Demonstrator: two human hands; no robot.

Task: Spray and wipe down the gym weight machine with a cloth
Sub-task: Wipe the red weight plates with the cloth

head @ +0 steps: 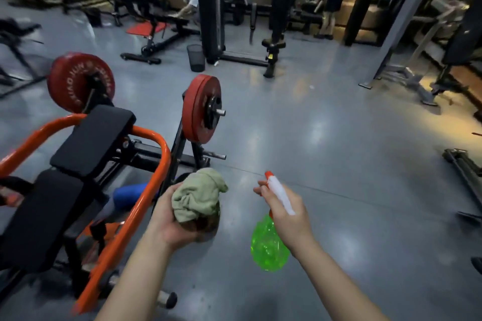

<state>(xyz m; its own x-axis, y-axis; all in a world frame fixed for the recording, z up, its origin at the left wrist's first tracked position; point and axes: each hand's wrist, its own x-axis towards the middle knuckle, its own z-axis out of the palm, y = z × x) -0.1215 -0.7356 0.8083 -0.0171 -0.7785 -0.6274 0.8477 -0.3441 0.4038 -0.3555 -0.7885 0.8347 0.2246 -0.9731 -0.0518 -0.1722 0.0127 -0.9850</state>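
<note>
While the left hand (pixel 173 219) grips a bunched cloth (pixel 199 197) over a dark rounded thing too blurred to name, the right hand (pixel 285 214) is curled round the neck of a spray bottle (pixel 268 245). The bottle's green body hangs below the fist and its white head with a red nozzle points up and away. Both hands are over the grey floor (pixel 339 151), just right of the machine (pixel 78 164), with its orange frame (pixel 159 164), black pads (pixel 91 138) and red plates (pixel 200 109).

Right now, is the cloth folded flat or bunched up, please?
Bunched up: the cloth sits crumpled in the left hand.
</note>
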